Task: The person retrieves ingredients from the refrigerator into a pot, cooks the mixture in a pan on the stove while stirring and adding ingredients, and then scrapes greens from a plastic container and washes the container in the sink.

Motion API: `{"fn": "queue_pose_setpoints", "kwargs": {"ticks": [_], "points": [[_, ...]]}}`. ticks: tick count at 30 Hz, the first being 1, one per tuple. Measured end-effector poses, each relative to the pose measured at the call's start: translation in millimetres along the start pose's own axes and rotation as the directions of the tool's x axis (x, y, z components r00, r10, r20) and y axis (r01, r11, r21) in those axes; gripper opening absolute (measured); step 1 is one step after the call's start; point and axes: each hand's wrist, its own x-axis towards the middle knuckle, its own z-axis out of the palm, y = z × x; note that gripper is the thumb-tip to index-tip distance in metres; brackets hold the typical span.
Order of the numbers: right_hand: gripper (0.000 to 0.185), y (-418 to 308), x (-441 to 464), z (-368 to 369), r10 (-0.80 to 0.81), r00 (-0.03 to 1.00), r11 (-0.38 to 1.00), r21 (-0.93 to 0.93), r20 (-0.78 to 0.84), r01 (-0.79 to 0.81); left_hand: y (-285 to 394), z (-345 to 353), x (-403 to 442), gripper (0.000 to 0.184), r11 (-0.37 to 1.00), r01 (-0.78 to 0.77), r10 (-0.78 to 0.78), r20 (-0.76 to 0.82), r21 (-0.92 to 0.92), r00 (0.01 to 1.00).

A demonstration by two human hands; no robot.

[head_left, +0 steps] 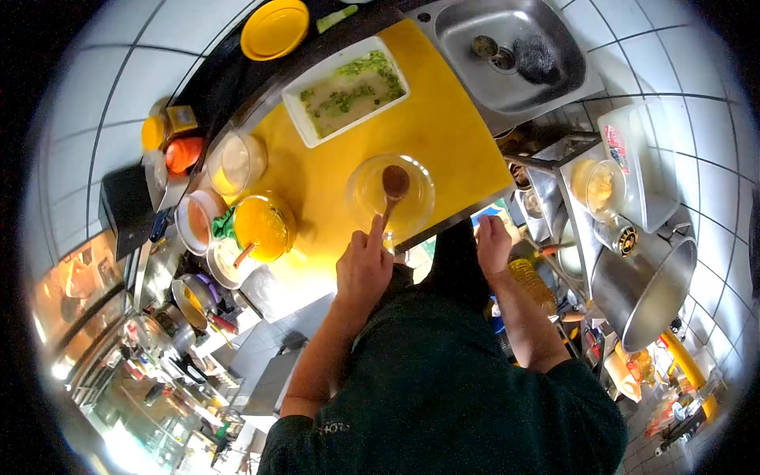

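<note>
My left hand is closed around the handle of a wooden spoon, index finger laid along it. The spoon's brown head is over a clear glass bowl near the front edge of the yellow work surface. Whether the spoon touches the bowl cannot be seen. To the right, past the table edge, my right hand hangs with its fingers curled together. What they hold, if anything, is hidden. Beyond the bowl lies a white rectangular dish with chopped greens in cloudy liquid.
At the left stand an orange-yellow container, a clear tub of pale contents and a bowl of orange sauce. A steel sink is at the back right, a yellow plate at the back left. Right of me is a large metal pot.
</note>
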Motion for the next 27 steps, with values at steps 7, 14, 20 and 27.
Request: {"fn": "queue_pose_setpoints", "kwargs": {"ticks": [7, 14, 20, 27], "points": [[0.026, -84.6, 33.2, 1.4, -0.179, 0.983, 0.979, 0.091, -0.033, 0.181, -19.9, -34.2, -30.1, 0.055, 0.978, -0.036, -0.028, -0.302, -0.204, 0.953], [0.024, -126.9, 78.2, -13.5, -0.283, 0.956, 0.959, 0.000, -0.078, 0.284, -30.4, -31.9, -34.3, 0.054, 0.992, -0.067, 0.030, -0.318, -0.106, 0.948], [0.025, -126.5, 150.9, -6.5, -0.410, 0.910, 0.912, -0.063, -0.067, 0.406, -6.1, -27.4, -0.6, 0.053, 0.991, -0.096, 0.110, -0.169, 0.089, 0.979], [0.042, -163.0, 248.7, -24.3, -0.264, 0.964, 0.888, -0.381, 0.038, 0.259, -30.4, -31.3, 73.2, 0.051, 0.978, 0.101, -0.179, -0.480, -0.183, 0.859]]}}
